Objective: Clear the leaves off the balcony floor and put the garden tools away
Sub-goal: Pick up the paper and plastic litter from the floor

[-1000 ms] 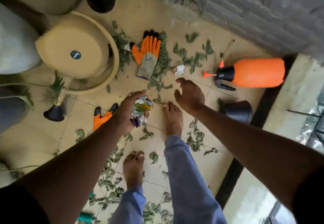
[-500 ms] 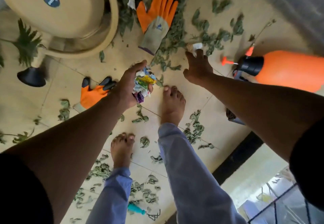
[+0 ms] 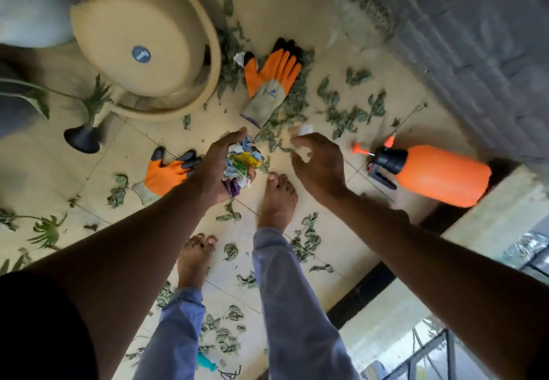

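**Wrappers in one hand, leaves all over the tiles**

At far left a beige watering can (image 3: 139,52) lies on its side on the balcony floor (image 3: 297,23). Just right of its spout, an orange glove (image 3: 166,171) lies flat, partly hidden by the left hand (image 3: 214,168), which is closed around a crumpled wad of colourful wrappers (image 3: 240,165). Above, a second orange glove (image 3: 271,78) rests on a heap of green leaves (image 3: 347,112), which scatter across the tiles and around the bare feet. The right hand (image 3: 319,162) hovers with fingers curled loosely; a small white scrap (image 3: 306,129) shows at its fingertips, though whether they grip it is unclear. Farther right, an orange spray bottle (image 3: 439,174) lies on its side.
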`<state>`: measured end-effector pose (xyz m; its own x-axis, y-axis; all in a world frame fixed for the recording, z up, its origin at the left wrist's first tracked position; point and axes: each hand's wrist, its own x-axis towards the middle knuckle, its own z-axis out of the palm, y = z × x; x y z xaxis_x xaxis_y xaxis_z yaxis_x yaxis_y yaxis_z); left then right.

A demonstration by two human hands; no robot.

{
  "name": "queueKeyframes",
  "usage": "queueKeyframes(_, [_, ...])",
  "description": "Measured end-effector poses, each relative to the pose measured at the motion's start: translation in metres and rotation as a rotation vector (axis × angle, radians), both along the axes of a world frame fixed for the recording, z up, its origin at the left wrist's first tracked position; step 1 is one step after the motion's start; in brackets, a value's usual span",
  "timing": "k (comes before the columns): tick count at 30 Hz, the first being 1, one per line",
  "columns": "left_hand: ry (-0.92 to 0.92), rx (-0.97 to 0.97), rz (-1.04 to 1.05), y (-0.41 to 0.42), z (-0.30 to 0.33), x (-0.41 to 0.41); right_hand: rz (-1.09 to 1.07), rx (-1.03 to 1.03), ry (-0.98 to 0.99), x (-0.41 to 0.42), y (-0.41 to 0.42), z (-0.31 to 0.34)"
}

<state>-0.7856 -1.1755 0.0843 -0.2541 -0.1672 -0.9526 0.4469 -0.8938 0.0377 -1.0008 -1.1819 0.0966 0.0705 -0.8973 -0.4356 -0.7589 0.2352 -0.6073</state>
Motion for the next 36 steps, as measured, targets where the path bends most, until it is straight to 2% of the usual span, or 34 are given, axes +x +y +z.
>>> queueKeyframes(3, [-0.012,-0.057,0.087,-0.011,0.022,-0.007,-0.2,0.041,-0.216,0.02,-0.009,0.043])
queueKeyframes(5, [0.008,-0.098,0.109,-0.023,0.033,-0.011,-0.259,0.088,-0.345,0.033,-0.014,0.063])
queueKeyframes(9, [-0.005,-0.117,0.158,-0.033,0.06,-0.021,-0.253,0.23,-0.541,0.058,-0.024,0.087])
queueKeyframes(11, [-0.013,-0.083,0.196,-0.033,0.069,-0.023,-0.174,0.292,-0.564,0.066,-0.026,0.092])
queueKeyframes(13, [-0.046,-0.076,0.272,-0.03,0.078,-0.022,-0.068,0.296,-0.55,0.071,-0.027,0.098])
queueKeyframes(16, [-0.012,-0.085,0.38,-0.028,0.085,-0.017,0.056,0.193,-0.485,0.076,-0.033,0.104])
queueKeyframes(21, [-0.001,-0.121,0.353,-0.034,0.098,-0.01,0.188,0.107,-0.227,0.086,-0.039,0.103])
queueKeyframes(29, [-0.041,-0.17,0.338,-0.036,0.085,-0.021,0.129,0.098,0.164,0.1,-0.043,0.09])
queueKeyframes(31, [-0.059,-0.154,0.388,-0.032,0.074,-0.019,0.13,0.147,0.141,0.097,-0.041,0.082])
queueKeyframes(36, [-0.023,-0.133,0.439,-0.021,0.041,-0.004,0.149,0.329,-0.092,0.087,-0.051,0.062])
